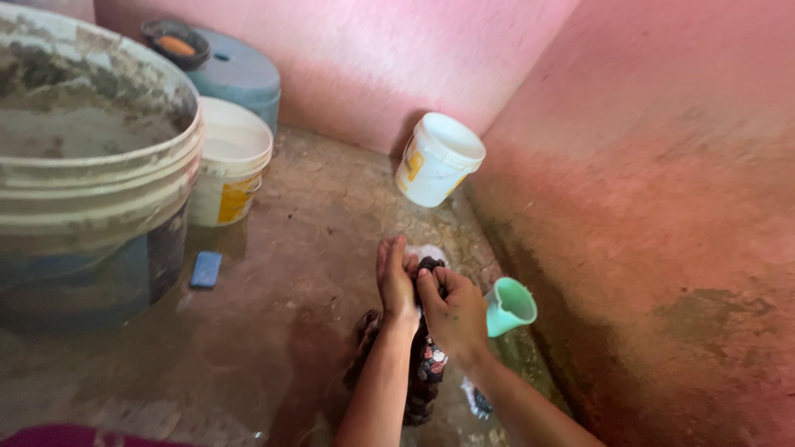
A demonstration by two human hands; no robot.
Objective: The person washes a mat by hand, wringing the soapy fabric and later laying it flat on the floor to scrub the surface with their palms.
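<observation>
Both my hands are pressed together low in the middle of the view, gripping a dark patterned cloth [426, 372]. My left hand [396, 285] clasps its upper part from the left. My right hand [454, 313] squeezes the same bunched top from the right. The rest of the wet cloth trails down onto the wet concrete floor [281, 273] between my forearms. A little foam shows just beyond my fingers.
A green plastic mug [511, 305] lies right of my hands by the pink wall [662, 190]. A white bucket [437, 159] leans in the corner. Left stand a big grey tub [91, 157], another white bucket [230, 161], a blue drum [236, 74] and a blue soap bar [205, 269].
</observation>
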